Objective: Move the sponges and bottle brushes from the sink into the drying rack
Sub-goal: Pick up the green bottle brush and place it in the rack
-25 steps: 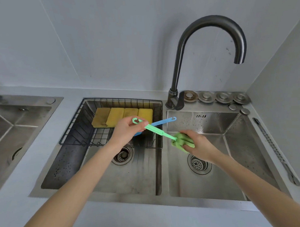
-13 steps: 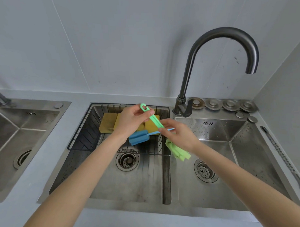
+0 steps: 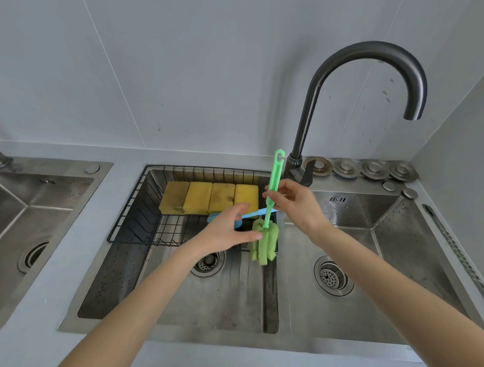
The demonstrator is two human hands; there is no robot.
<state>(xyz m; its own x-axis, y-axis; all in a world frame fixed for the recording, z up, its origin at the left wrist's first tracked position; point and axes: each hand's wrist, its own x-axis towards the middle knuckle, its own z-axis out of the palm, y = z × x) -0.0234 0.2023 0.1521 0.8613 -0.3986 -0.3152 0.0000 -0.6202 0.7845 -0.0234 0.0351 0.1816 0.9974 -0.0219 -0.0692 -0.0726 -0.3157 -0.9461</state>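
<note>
the right hand [image 3: 292,202] is pinched on the handle of the green brush [image 3: 267,232], holding it nearly upright with the hook end up and the foam head hanging down, which looks like a way to stand or lower it into the rack [image 3: 132,214] head first. the left hand [image 3: 229,233] is beside the foam head with its fingertips [image 3: 257,235] touching it, fingers mostly straight and not closed around anything, probably steadying or guiding the soft end. the brush hangs over the right edge of the rack, near the divider between the two basins of the sink [image 3: 376,302].

four yellow sponges [image 3: 208,197] lie side by side along the back edge of the rack, packed close, leaving the front free. the blue brush [image 3: 253,213] lies across the rack just in front of them, partly hidden by the left hand.

there is a small dark mark on the back wall of the right basin, below the tap [image 3: 369,77], too small to read.
</note>
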